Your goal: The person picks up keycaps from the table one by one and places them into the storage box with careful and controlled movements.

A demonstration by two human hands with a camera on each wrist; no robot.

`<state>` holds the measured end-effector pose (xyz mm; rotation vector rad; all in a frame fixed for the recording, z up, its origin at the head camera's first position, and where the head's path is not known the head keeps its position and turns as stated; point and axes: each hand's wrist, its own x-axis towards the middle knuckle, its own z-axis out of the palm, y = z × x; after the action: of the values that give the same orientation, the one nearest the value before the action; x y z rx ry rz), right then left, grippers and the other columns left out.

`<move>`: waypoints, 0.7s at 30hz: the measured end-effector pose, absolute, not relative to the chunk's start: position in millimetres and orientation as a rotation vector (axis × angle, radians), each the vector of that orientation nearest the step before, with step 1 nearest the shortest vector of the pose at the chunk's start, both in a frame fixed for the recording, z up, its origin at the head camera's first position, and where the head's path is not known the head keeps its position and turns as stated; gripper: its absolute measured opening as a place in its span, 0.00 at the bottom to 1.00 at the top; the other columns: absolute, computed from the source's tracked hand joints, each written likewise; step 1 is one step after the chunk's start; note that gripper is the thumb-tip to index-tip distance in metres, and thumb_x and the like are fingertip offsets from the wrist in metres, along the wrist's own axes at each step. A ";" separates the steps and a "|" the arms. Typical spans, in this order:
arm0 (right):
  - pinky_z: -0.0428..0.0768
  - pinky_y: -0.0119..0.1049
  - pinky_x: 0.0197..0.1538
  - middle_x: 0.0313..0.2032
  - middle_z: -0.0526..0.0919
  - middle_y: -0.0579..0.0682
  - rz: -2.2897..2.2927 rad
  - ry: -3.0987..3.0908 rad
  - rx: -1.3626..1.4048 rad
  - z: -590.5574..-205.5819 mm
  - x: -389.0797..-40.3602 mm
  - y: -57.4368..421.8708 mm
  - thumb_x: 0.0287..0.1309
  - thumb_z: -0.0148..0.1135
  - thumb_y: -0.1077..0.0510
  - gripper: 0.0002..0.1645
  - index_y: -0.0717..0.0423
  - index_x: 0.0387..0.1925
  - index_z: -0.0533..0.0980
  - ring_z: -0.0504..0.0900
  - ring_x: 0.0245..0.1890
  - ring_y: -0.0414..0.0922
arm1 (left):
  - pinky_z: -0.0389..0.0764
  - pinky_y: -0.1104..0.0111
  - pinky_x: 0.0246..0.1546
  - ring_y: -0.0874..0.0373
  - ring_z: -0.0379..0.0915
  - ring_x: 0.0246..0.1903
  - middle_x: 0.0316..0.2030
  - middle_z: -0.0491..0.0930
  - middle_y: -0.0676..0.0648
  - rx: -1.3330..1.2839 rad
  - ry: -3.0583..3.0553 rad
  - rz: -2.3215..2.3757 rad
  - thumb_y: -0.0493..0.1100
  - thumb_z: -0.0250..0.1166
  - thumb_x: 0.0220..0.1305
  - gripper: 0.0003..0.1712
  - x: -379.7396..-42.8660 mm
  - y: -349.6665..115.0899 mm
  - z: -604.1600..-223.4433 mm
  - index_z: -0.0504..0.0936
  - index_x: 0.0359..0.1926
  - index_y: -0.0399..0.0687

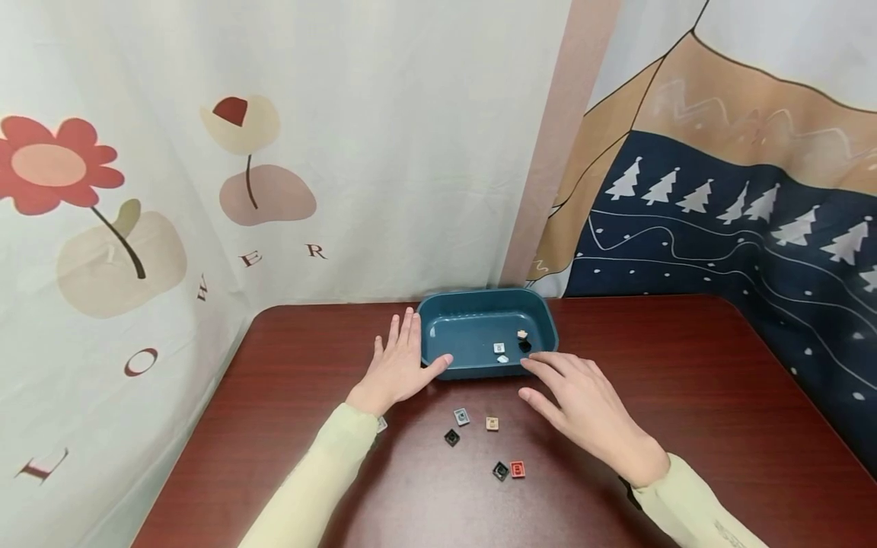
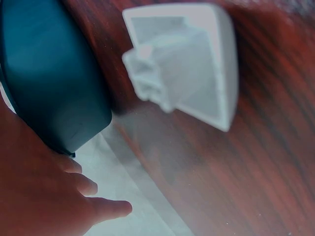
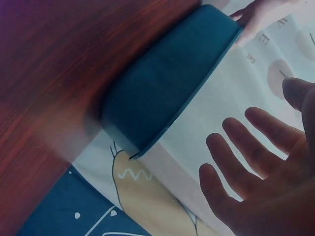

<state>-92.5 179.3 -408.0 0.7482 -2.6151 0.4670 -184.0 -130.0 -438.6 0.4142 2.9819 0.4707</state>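
Observation:
A teal plastic basin (image 1: 479,303) stands at the back of the table, holding several small keycaps, among them a white keycap (image 1: 499,348) and a black keycap (image 1: 524,346). At its left end my left hand (image 1: 397,367) lies against the rim, fingers straight and thumb over the front edge. My right hand (image 1: 591,402) hovers by the front right corner, fingers spread and nothing in them. Before the basin lie a grey keycap (image 1: 461,416), a beige keycap (image 1: 492,424), a dark keycap (image 1: 452,438), a black keycap (image 1: 501,471) and a red keycap (image 1: 517,469).
Beneath the left wrist, a pale keycap (image 2: 182,69) lies with its stem up, partly hidden by the sleeve in the head view. The reddish-brown table (image 1: 308,342) ends just behind the basin, where a printed curtain (image 1: 411,152) hangs.

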 end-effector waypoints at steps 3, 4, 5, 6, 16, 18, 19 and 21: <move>0.76 0.57 0.58 0.58 0.83 0.52 0.458 -2.632 0.778 -408.1 -85.2 178.7 0.64 0.71 0.43 0.29 0.53 0.61 0.82 0.80 0.59 0.53 | 0.46 0.35 0.73 0.41 0.28 0.81 0.83 0.35 0.40 0.412 2.987 0.479 0.80 0.48 0.67 0.64 -183.5 -130.1 -438.4 0.38 0.83 0.40; 0.76 0.57 0.59 0.59 0.83 0.51 0.461 -2.644 0.784 -408.1 -82.7 178.3 0.64 0.71 0.43 0.30 0.53 0.62 0.82 0.80 0.59 0.53 | 0.46 0.35 0.73 0.41 0.28 0.81 0.83 0.35 0.40 0.411 2.988 0.476 0.80 0.48 0.67 0.64 -183.3 -130.1 -438.4 0.38 0.83 0.40; 0.76 0.56 0.60 0.59 0.83 0.51 0.465 -2.658 0.790 -408.3 -80.0 177.8 0.63 0.71 0.42 0.30 0.52 0.62 0.81 0.80 0.60 0.52 | 0.46 0.35 0.73 0.41 0.28 0.81 0.83 0.35 0.40 0.410 2.988 0.480 0.80 0.48 0.68 0.64 -183.2 -130.1 -438.2 0.38 0.83 0.40; 0.76 0.56 0.60 0.60 0.82 0.51 0.468 -2.674 0.795 -408.6 -77.4 177.3 0.63 0.71 0.41 0.31 0.51 0.63 0.81 0.80 0.60 0.52 | 0.46 0.35 0.73 0.41 0.28 0.81 0.83 0.35 0.40 0.409 2.987 0.482 0.80 0.48 0.68 0.64 -183.1 -130.1 -438.1 0.38 0.83 0.40; 0.73 0.59 0.65 0.67 0.78 0.47 0.474 -2.763 0.911 -418.9 -59.0 174.9 0.62 0.71 0.36 0.38 0.48 0.68 0.77 0.76 0.67 0.51 | 0.45 0.35 0.73 0.42 0.26 0.81 0.83 0.35 0.41 0.404 2.986 0.488 0.79 0.49 0.68 0.64 -183.4 -130.3 -438.7 0.38 0.83 0.40; 0.72 0.60 0.66 0.68 0.77 0.47 0.461 -2.778 0.944 -421.3 -56.7 174.2 0.61 0.70 0.35 0.40 0.48 0.69 0.76 0.74 0.68 0.52 | 0.45 0.35 0.73 0.42 0.27 0.81 0.83 0.35 0.41 0.407 2.985 0.485 0.80 0.49 0.68 0.64 -183.5 -130.5 -438.7 0.38 0.83 0.40; 0.71 0.61 0.66 0.69 0.76 0.47 0.453 -2.785 0.962 -422.8 -55.6 173.7 0.61 0.70 0.34 0.41 0.48 0.70 0.75 0.74 0.69 0.52 | 0.45 0.35 0.74 0.41 0.27 0.81 0.83 0.35 0.41 0.407 2.984 0.483 0.80 0.48 0.68 0.64 -183.6 -130.6 -438.7 0.38 0.83 0.40; 0.71 0.61 0.66 0.69 0.76 0.46 0.432 -2.797 0.996 -425.8 -53.3 173.1 0.61 0.69 0.33 0.42 0.47 0.71 0.75 0.74 0.69 0.52 | 0.45 0.35 0.74 0.42 0.27 0.81 0.83 0.34 0.41 0.408 2.979 0.475 0.81 0.47 0.67 0.64 -183.7 -130.8 -438.7 0.37 0.83 0.41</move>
<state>-53.3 173.1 -425.8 0.9955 -2.7968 0.4322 -183.7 -130.8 -438.7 0.4079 2.9787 0.4752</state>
